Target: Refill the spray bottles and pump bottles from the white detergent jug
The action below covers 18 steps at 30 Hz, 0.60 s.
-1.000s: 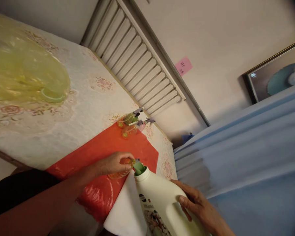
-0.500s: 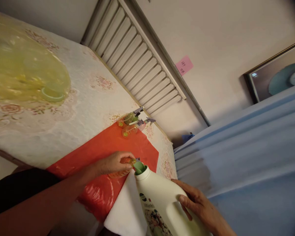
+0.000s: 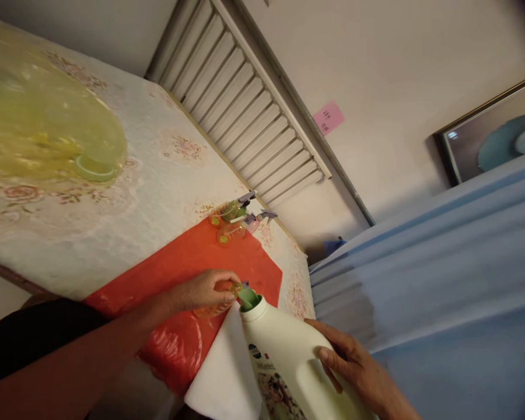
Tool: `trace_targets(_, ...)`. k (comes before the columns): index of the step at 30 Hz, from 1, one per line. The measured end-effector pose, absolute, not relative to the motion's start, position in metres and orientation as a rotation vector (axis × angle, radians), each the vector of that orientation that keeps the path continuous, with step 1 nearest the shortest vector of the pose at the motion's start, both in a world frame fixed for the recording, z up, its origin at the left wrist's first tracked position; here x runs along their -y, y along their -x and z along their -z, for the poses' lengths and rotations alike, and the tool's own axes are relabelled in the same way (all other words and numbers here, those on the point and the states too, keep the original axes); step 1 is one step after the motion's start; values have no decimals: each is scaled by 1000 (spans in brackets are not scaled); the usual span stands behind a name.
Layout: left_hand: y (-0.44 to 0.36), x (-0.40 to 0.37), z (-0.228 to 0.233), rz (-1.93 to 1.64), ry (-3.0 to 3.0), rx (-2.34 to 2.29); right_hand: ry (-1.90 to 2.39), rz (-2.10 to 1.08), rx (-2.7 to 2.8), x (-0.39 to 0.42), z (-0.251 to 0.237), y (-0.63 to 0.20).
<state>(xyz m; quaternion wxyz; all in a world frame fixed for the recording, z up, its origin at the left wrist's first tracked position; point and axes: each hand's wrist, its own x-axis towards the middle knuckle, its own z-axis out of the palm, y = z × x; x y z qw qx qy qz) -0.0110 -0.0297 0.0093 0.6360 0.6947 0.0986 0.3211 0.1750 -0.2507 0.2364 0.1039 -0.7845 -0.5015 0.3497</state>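
**Over the red sheet: white jug tipped to a small bottle**

At the near edge of the table [image 3: 126, 192], which carries a pale floral cloth, a red plastic sheet [image 3: 188, 256] is spread, with a white cloth [image 3: 221, 379] lying at its near corner.

Left hand [image 3: 201, 290]: fingers closed around a small orange-tinted bottle [image 3: 210, 308], which rests over the red plastic sheet. Thumb and forefinger meet at the bottle's neck. Most of the bottle is hidden under the hand.

Right hand [image 3: 354, 370]: fingers wrapped on the handle side of a large white jug [image 3: 284, 361], thumb lying along its upper face. The grip is clamped. The jug is tilted, neck towards the small bottle, and its green spout [image 3: 248, 298] sits just beside the bottle's mouth. Whether spout and mouth touch cannot be told. No liquid can be made out between them.

Other items noted: two spray bottles [image 3: 236, 219] with grey trigger heads lie side by side at the far end of the red sheet, well apart from the hands. A yellow translucent cover [image 3: 39, 128] sits on the far left of the table. Behind the table a white slatted panel [image 3: 245, 111] runs along the wall, with a pink note [image 3: 328, 117] stuck near it. Blue fabric [image 3: 429, 274] fills the right side, and a framed picture [image 3: 490, 134] hangs above it
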Motion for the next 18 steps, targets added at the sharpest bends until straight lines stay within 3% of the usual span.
trace_targets(18,10,30,-6,-729,-1568,-222,2306,-1037,1485,250,-236,-176)
